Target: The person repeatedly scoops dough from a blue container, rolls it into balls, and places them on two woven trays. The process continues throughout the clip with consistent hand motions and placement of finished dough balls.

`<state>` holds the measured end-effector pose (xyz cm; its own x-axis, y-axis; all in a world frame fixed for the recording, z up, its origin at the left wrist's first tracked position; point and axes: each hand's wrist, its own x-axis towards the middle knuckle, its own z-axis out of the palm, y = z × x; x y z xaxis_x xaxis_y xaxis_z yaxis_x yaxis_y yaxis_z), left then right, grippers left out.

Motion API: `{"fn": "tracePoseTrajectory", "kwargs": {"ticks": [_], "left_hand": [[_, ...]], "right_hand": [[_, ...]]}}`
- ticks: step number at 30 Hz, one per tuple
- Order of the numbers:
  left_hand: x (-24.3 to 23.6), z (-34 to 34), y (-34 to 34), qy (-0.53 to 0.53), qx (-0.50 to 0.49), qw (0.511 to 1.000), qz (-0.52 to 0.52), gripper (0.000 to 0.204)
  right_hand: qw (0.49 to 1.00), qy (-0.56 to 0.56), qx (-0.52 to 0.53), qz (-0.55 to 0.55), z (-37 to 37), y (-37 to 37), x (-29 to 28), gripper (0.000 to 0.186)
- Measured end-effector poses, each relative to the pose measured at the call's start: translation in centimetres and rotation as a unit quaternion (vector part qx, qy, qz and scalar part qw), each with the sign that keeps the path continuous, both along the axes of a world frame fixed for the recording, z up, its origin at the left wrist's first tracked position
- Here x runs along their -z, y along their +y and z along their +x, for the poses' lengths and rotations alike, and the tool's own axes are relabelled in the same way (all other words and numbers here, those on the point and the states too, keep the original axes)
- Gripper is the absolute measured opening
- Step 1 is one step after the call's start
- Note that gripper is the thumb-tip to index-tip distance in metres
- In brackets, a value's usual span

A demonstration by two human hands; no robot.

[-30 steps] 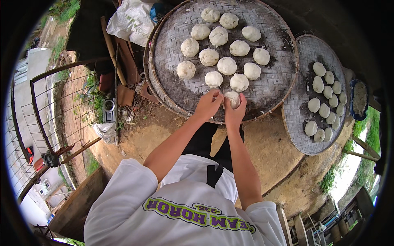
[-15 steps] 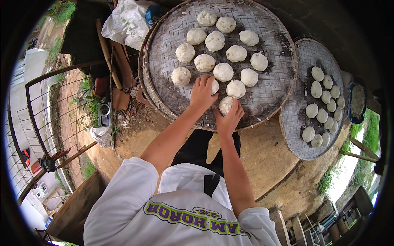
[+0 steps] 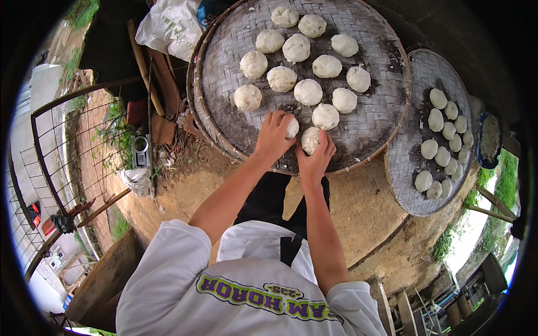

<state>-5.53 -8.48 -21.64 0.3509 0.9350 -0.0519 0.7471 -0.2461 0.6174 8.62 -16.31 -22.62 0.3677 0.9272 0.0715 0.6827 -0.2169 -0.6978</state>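
Note:
A round woven bamboo tray (image 3: 384, 112) holds several lumpy white dough balls, one of them the dough ball (image 3: 307, 92) in the middle. At its near edge, my left hand (image 3: 273, 137) curls its fingers round a dough ball (image 3: 292, 128), mostly hidden behind them. Just to the right, my right hand (image 3: 318, 155) grips another dough ball (image 3: 310, 140) between thumb and fingers. The two gripped balls sit close together, low on the tray. Touching or nearly touching the right one is a loose dough ball (image 3: 325, 116).
To the right, a second woven tray (image 3: 400, 179) carries smaller, smoother white balls (image 3: 443, 156). Beyond it stands a dark blue tub (image 3: 489, 141) with pale contents. A white plastic sack (image 3: 171, 28) lies at the back left, near wooden poles (image 3: 144, 67) and a wire-mesh frame (image 3: 84, 145).
My left hand has drawn its dough ball a little toward me, away from the other balls. The right hand stays around its ball nearly in place. The whole view has shifted slightly.

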Motion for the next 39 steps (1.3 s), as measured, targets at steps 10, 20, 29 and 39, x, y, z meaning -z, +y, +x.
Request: {"fn": "tracePoseTrajectory", "kwargs": {"ticks": [10, 20, 29, 39], "left_hand": [[-0.8, -0.4, -0.8, 0.071, 0.019, 0.997, 0.022, 0.079], [-0.2, -0.9, -1.1, 0.06, 0.03, 0.998, -0.011, 0.086], [0.4, -0.1, -2.6, 0.184, 0.066, 0.981, 0.008, 0.07], [-8.2, 8.7, -9.6, -0.029, 0.059, 0.995, 0.079, 0.057]], "right_hand": [[0.997, -0.05, 0.018, -0.063, 0.0, -0.2, -0.3, 0.081], [0.997, -0.047, -0.013, -0.067, 0.6, -0.5, -0.4, 0.085], [0.998, -0.045, 0.013, -0.042, 3.3, -3.9, -5.0, 0.089], [0.989, 0.04, 0.119, -0.082, 16.3, -20.5, -8.8, 0.049]]}}
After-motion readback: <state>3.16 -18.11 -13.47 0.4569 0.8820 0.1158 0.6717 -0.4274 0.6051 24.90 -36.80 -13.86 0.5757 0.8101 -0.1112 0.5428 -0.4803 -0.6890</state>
